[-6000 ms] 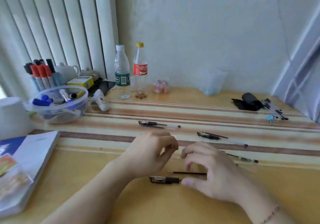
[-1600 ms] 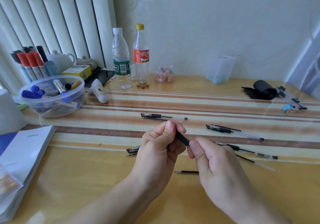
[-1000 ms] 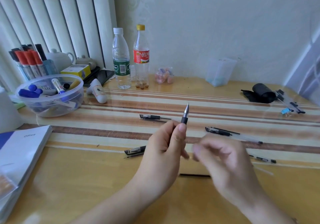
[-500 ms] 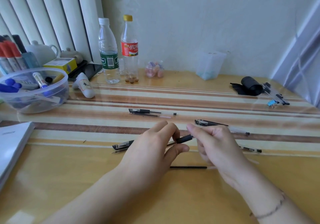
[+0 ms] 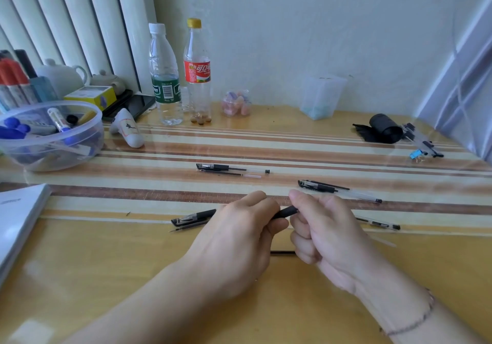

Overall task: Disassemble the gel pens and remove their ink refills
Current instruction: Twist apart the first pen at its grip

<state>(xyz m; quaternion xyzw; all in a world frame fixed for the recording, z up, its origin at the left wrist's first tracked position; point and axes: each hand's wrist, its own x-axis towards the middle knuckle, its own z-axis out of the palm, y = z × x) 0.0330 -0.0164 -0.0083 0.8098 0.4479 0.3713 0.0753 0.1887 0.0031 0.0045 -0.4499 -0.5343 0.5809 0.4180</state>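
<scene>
Both hands hold one gel pen (image 5: 285, 212) just above the table. My left hand (image 5: 239, 237) grips its barrel, and my right hand (image 5: 322, 229) pinches the black grip end. Most of the pen is hidden in my fingers. A black refill (image 5: 282, 252) lies on the table under my hands. To the left lie a black cap with a grip piece (image 5: 193, 217) and a thin refill (image 5: 189, 227). Further back lie a pen with a refill beside it (image 5: 231, 169), another pen (image 5: 338, 190) and a clear barrel (image 5: 378, 223).
A clear bowl of markers (image 5: 50, 136) and a white booklet (image 5: 16, 218) sit at the left. Two bottles (image 5: 181, 75), a small jar (image 5: 237, 102) and a plastic cup (image 5: 320, 96) stand by the wall. A black roll (image 5: 383, 130) and clips (image 5: 423, 144) lie at the right.
A second ago my left hand held the pen upright alone. Now it lies level between both hands, with my right hand closed on its black grip end.
</scene>
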